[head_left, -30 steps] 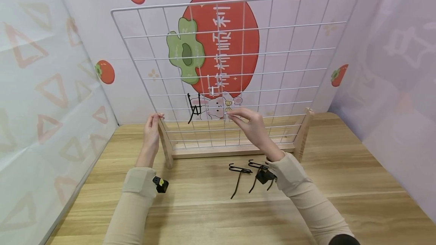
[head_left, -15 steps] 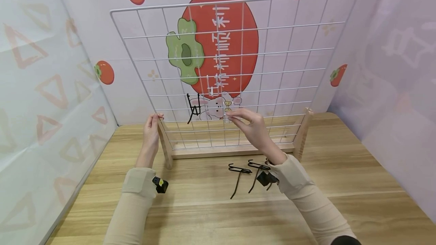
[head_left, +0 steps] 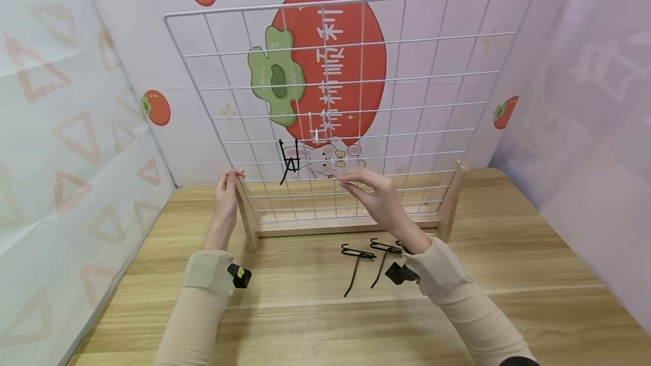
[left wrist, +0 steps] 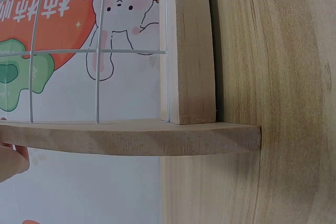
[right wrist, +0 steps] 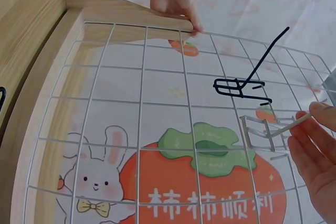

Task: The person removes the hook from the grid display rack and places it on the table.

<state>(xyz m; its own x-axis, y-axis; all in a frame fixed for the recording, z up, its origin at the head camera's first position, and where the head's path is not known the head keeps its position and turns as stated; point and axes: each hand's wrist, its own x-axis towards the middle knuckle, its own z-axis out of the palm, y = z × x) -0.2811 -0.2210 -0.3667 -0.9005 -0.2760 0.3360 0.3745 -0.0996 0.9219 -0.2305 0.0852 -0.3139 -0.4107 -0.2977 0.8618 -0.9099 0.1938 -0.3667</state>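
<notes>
A white wire grid panel [head_left: 407,61] stands upright in a wooden base. My left hand [head_left: 225,196] grips its left edge at the top of the wooden side support [head_left: 248,219]. My right hand [head_left: 373,191] is in front of the lower middle of the grid. In the right wrist view, its thumb and fingers pinch the prong of a white wire hook [right wrist: 270,136]. The head view shows a white hook [head_left: 316,135] on the grid, up and left of those fingertips; whether it is the pinched one is hard to tell. A black hook [head_left: 290,157] hangs to its left.
Several loose black hooks, one of them a black hook [head_left: 357,264], lie on the wooden table [head_left: 305,321] in front of the base, partly behind my right sleeve [head_left: 432,258]. Behind the grid is a printed backdrop [head_left: 229,151].
My right hand has shifted very slightly down, its forearm moving a little to the right over the loose hooks. My left hand keeps its place on the panel's edge.
</notes>
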